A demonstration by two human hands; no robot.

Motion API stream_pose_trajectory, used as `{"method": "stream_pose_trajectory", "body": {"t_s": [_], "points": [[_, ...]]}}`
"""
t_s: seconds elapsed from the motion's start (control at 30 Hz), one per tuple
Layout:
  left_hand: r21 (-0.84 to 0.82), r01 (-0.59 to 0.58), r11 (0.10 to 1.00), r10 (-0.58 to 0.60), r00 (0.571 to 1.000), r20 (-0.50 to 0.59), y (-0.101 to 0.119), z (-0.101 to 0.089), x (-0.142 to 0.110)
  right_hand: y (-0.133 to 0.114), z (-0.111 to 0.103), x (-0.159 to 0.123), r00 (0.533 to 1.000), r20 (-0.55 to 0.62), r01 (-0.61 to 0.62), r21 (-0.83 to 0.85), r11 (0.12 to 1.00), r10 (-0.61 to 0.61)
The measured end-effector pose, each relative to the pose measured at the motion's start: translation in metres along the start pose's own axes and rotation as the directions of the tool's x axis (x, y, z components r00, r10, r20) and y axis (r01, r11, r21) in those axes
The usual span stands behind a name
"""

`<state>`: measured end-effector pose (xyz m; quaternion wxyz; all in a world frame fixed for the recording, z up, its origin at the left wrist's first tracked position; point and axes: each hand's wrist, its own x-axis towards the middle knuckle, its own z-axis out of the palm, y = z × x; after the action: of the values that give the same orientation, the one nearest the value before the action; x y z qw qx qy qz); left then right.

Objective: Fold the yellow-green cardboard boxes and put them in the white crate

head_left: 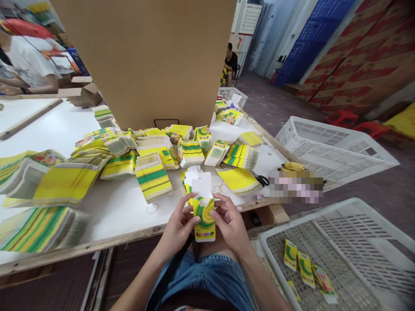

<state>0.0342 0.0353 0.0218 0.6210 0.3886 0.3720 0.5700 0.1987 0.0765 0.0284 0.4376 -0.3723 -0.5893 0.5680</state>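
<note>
Above my lap, a small yellow and green printed carton [205, 222] is held upright between both hands, its white flap standing up at the top. My left hand [180, 222] grips its left edge, thumb on the front. On the opposite edge my right hand [229, 220] pinches it with thumb and fingers. Just behind the carton, more yellow and white card pieces [188, 179] lie at the table's edge. A stack of flat cartons [152, 177] sits to the left of them, and a yellow stack [238, 179] to the right.
A large cardboard sheet [145, 60] stands behind the stacks. Black-handled scissors [262, 179] lie near the right edge beside bananas [293, 166]. At lower right, a white plastic crate [269, 242] holds several cartons [305, 268]; another white crate [337, 147] stands behind it. A person [32, 65] sits far left.
</note>
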Motion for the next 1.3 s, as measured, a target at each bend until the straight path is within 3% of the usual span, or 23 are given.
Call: {"method": "stream_pose_trajectory", "body": {"t_s": [0.17,0.33,0.67,0.9,1.07,1.2,1.3], "points": [[-0.062,0.068,0.996,-0.061,0.991,0.116,-0.001,-0.009,-0.002,-0.013,-0.015,0.007,0.98,0.191,-0.049,-0.064,0.997,0.06],[-0.11,0.092,0.99,-0.072,0.982,0.176,-0.005,-0.009,-0.004,-0.016,-0.025,0.011,0.969,0.242,0.005,-0.19,0.982,0.042],[-0.073,0.219,0.973,-0.203,0.962,0.183,0.002,-0.003,-0.007,-0.019,-0.024,0.01,0.96,0.281,0.092,-0.307,0.947,-0.002],[-0.197,0.146,0.969,-0.116,0.981,0.155,-0.005,-0.002,-0.004,-0.01,-0.028,0.009,0.977,0.211,0.013,-0.155,0.988,0.021],[-0.142,0.158,0.977,-0.138,0.98,0.142,0.006,0.002,-0.004,-0.019,-0.031,0.008,0.975,0.221,0.044,-0.176,0.983,-0.004],[-0.158,0.221,0.963,-0.184,0.958,0.221,0.008,0.004,-0.003,-0.025,-0.031,0.005,0.975,0.216,0.097,-0.228,0.969,-0.047],[-0.202,0.262,0.944,-0.202,0.94,0.274,0.0,0.004,-0.002,-0.026,-0.028,0.001,0.972,0.233,0.072,-0.203,0.977,-0.023]]}}
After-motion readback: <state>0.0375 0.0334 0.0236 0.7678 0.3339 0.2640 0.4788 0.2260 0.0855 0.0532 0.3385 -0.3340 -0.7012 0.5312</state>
